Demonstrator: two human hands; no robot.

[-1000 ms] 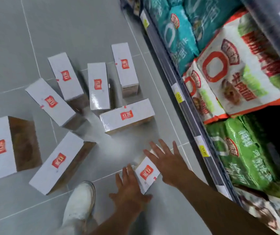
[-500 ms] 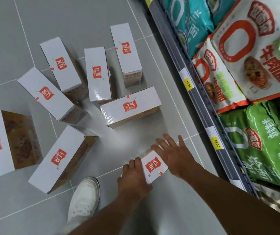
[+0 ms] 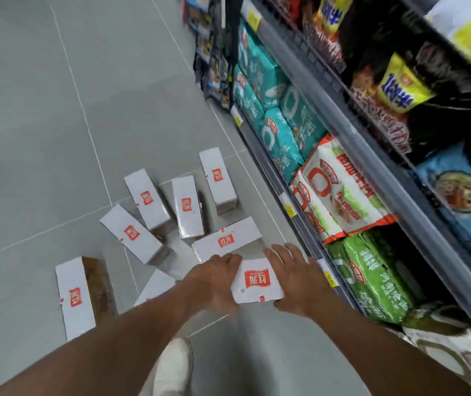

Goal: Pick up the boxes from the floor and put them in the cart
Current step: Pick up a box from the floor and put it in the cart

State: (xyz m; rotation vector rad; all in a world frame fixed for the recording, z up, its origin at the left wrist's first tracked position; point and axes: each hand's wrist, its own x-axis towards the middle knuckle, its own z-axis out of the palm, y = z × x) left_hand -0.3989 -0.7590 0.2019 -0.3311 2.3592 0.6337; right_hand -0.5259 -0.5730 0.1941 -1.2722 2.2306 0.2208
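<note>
A white box with a red label (image 3: 257, 281) is held between both hands above the grey floor. My left hand (image 3: 217, 278) grips its left side and my right hand (image 3: 297, 278) grips its right side, thumb under the near corner. Several more white boxes lie scattered on the floor beyond and to the left: one just behind the held box (image 3: 225, 240), one upright pair (image 3: 187, 207) (image 3: 218, 175), and one on its side at the left (image 3: 74, 295). No cart is in view.
A store shelf (image 3: 291, 201) with price tags runs along the right, packed with teal, white and green noodle bags (image 3: 342, 190). My white shoe (image 3: 174, 364) stands on the tiled floor (image 3: 57, 124) below my arms.
Both hands have closed on the nearest box and raised it off the floor. The view has pulled back and upward, showing more of the shelf.
</note>
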